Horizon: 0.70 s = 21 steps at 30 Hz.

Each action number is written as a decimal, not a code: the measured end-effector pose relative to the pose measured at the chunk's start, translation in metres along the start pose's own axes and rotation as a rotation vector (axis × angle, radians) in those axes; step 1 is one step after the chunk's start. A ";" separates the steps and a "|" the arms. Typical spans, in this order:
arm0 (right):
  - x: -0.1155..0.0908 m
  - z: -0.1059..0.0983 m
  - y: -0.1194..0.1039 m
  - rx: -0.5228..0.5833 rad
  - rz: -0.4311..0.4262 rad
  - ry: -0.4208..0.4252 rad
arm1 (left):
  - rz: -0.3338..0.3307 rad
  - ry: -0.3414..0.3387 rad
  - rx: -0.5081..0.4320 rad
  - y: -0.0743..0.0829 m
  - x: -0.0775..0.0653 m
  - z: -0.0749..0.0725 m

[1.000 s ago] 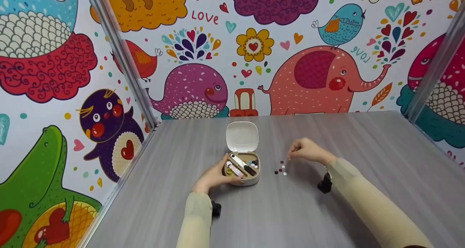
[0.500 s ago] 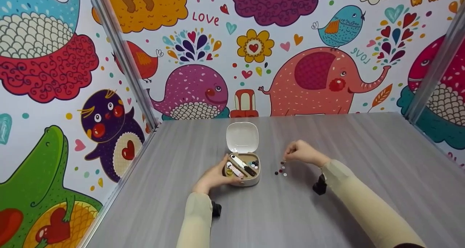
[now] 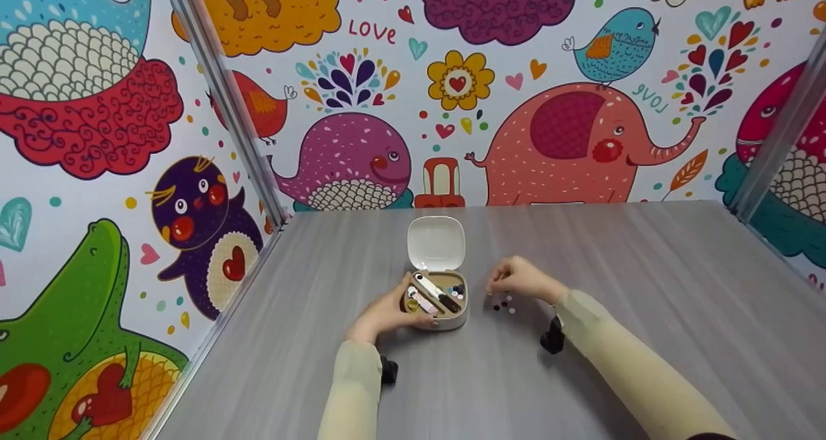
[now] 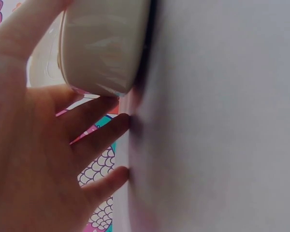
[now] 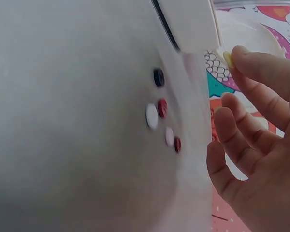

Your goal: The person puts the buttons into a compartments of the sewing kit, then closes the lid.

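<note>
My left hand (image 3: pixel 385 313) grips a small white box (image 3: pixel 450 324) from its left side, thumb at the front wall. The hinged lid (image 3: pixel 436 242) stands raised behind it. Inside, a slim white-and-black tool (image 3: pixel 436 291) lies slantwise between a pinkish-white item (image 3: pixel 423 300) and several buttons (image 3: pixel 457 291). My right hand (image 3: pixel 524 279) pinches a tiny yellow button (image 5: pixel 228 59) between thumb and index finger, right of the box. Below it on the table lie several loose buttons: a black button (image 5: pixel 158 77), a white button (image 5: pixel 152 116), a red button (image 5: pixel 163 108), plus pale and dark red ones.
The grey wood-grain table (image 3: pixel 290 362) extends around the box on all sides. Panels with cartoon animals (image 3: pixel 348 162) enclose it at the back and sides, joined by metal corner posts (image 3: pixel 226 98).
My right hand has moved left and slightly toward me, coming over the loose buttons and closer to the box. My left hand keeps its grip on the box.
</note>
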State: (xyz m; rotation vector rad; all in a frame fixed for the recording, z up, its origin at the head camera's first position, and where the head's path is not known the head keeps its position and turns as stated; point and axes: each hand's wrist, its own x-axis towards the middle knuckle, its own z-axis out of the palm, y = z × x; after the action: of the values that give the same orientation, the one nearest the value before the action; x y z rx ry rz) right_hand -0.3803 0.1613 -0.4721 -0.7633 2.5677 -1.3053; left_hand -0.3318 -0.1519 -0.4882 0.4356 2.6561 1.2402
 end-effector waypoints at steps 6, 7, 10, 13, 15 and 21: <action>0.007 0.012 -0.005 -0.007 0.013 0.026 | 0.000 0.006 0.000 0.000 -0.001 0.000; 0.008 0.014 -0.007 0.000 0.016 0.030 | -0.002 0.007 -0.001 0.000 -0.001 0.000; 0.012 0.019 -0.012 0.015 0.033 0.046 | -0.004 0.010 -0.006 0.001 -0.002 0.000; 0.016 0.024 -0.016 0.022 0.047 0.073 | -0.002 0.009 -0.017 0.002 -0.002 0.001; 0.019 0.028 -0.020 0.024 0.057 0.093 | 0.003 0.008 -0.022 0.002 -0.002 0.001; 0.026 0.036 -0.028 0.043 0.078 0.128 | 0.001 0.002 -0.028 0.002 -0.001 0.001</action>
State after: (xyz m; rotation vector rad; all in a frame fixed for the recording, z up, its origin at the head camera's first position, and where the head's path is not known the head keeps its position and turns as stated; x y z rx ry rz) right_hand -0.3795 0.1094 -0.4696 -0.5831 2.6288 -1.4234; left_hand -0.3301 -0.1508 -0.4871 0.4315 2.6366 1.2769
